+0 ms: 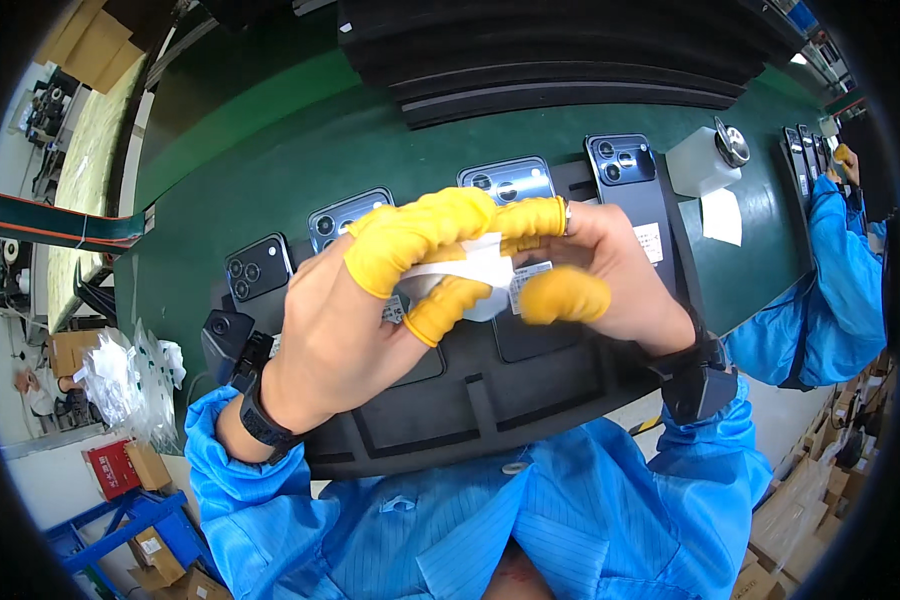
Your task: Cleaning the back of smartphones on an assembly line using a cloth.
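Observation:
My left hand (pixel 345 305), with yellow finger cots on its fingers and thumb, pinches a crumpled white wipe (pixel 485 265). My right hand (pixel 625 270), also in yellow finger cots, is close beside it. Its fingers reach to the wipe's upper right edge, where their tips are partly hidden, while its blurred thumb stands apart. Below both hands lies a black foam tray (pixel 420 415) with several smartphones. A dark phone (pixel 255 268) is at its left, a bluish phone (pixel 348 215) next to that, another bluish phone (pixel 510 180) in the middle and a dark one (pixel 625 165) at the right.
The tray rests at the front of a green table (pixel 260 160). A white pump bottle (pixel 705 160) and a white paper (pixel 721 217) are right of it. Black foam trays (pixel 570 60) are stacked behind. A co-worker's blue sleeve (pixel 830 280) shows far right; clear plastic bags (pixel 130 385) hang left.

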`<state>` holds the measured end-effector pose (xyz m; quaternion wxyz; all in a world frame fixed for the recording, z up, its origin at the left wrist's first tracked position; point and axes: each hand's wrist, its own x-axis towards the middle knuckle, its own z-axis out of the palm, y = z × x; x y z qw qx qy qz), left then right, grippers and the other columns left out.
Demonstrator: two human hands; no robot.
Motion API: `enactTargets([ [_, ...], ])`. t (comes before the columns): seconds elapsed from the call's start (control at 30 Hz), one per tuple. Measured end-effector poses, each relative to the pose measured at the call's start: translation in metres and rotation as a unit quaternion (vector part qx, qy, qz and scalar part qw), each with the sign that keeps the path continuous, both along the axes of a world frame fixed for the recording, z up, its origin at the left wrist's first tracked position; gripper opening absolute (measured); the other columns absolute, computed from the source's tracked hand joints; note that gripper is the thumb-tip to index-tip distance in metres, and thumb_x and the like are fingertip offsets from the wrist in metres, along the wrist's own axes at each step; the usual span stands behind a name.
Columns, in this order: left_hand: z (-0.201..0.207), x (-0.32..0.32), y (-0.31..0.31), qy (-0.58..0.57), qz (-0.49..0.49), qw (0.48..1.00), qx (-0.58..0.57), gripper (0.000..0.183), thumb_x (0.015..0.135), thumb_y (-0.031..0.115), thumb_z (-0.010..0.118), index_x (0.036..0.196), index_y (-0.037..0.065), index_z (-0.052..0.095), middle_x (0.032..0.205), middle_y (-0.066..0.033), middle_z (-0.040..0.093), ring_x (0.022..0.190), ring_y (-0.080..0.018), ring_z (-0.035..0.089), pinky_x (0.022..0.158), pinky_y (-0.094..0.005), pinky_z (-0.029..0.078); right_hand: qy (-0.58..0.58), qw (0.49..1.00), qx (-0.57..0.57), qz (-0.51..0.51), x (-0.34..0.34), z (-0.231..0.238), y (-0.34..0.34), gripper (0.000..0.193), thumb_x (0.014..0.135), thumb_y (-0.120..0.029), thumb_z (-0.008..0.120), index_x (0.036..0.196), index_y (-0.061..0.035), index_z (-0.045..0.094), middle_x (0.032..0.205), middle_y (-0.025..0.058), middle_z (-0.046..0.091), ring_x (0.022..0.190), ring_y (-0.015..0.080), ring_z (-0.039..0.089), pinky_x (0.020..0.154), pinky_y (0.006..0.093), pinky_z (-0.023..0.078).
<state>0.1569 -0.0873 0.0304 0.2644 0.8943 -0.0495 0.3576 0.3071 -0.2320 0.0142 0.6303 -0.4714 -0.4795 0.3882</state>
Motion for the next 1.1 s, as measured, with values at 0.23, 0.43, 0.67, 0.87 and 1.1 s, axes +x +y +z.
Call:
enactTargets([
  [0.23, 0.004, 0.000, -0.001, 0.018, 0.046, 0.998, 0.035, 0.040, 0.066, 0.007, 0.078, 0.104, 0.004, 0.063, 0.096, -0.0103, 0.064, 0.078, -0.0250, 0.062, 0.065, -0.0317, 0.051, -0.111, 0.993, -0.032, -0.034, -0.001, 0.004, -0.004, 0.037, 0.076, -0.013, 0.076, 0.109, -0.0018, 0.064, 0.094, 0.0086, 0.068, 0.084, 0.0150, 0.065, 0.075, 0.0263, 0.051],
  [0.43, -0.001, 0.006, 0.001, 0.012, 0.048, 0.999, -0.021, 0.032, 0.064, 0.006, 0.078, 0.094, 0.008, 0.068, 0.101, -0.0095, 0.061, 0.082, -0.0250, 0.058, 0.070, -0.0318, 0.048, -0.127, 0.989, -0.043, -0.055, -0.003, 0.003, -0.001, 0.026, 0.080, -0.008, 0.072, 0.104, -0.0003, 0.065, 0.089, 0.0097, 0.069, 0.079, 0.0158, 0.066, 0.071, 0.0270, 0.053],
  [0.67, -0.002, 0.004, 0.006, 0.032, -0.012, 0.988, -0.149, 0.022, 0.070, 0.002, 0.075, 0.090, 0.004, 0.064, 0.097, -0.0120, 0.064, 0.089, -0.0253, 0.062, 0.077, -0.0327, 0.050, -0.138, 0.984, -0.061, -0.094, -0.005, 0.007, 0.002, 0.026, 0.076, -0.009, 0.075, 0.099, 0.0005, 0.067, 0.082, 0.0080, 0.069, 0.075, 0.0129, 0.065, 0.067, 0.0247, 0.051],
  [0.87, 0.006, -0.001, 0.007, 0.098, -0.039, 0.904, -0.414, 0.019, 0.077, -0.003, 0.070, 0.092, -0.001, 0.057, 0.094, -0.0112, 0.065, 0.088, -0.0168, 0.064, 0.080, -0.0291, 0.051, -0.183, 0.975, -0.017, -0.128, 0.001, 0.004, 0.002, 0.021, 0.075, -0.005, 0.074, 0.094, 0.0004, 0.068, 0.080, 0.0076, 0.069, 0.072, 0.0123, 0.064, 0.067, 0.0243, 0.050],
  [1.1, 0.009, -0.002, 0.013, 0.135, -0.036, 0.902, -0.409, 0.023, 0.079, 0.000, 0.070, 0.097, 0.000, 0.055, 0.096, -0.0107, 0.064, 0.092, -0.0204, 0.065, 0.081, -0.0288, 0.051, -0.229, 0.967, -0.003, -0.116, 0.003, 0.007, 0.001, 0.021, 0.076, -0.005, 0.073, 0.096, -0.0003, 0.068, 0.085, 0.0073, 0.069, 0.077, 0.0143, 0.065, 0.073, 0.0269, 0.051],
])
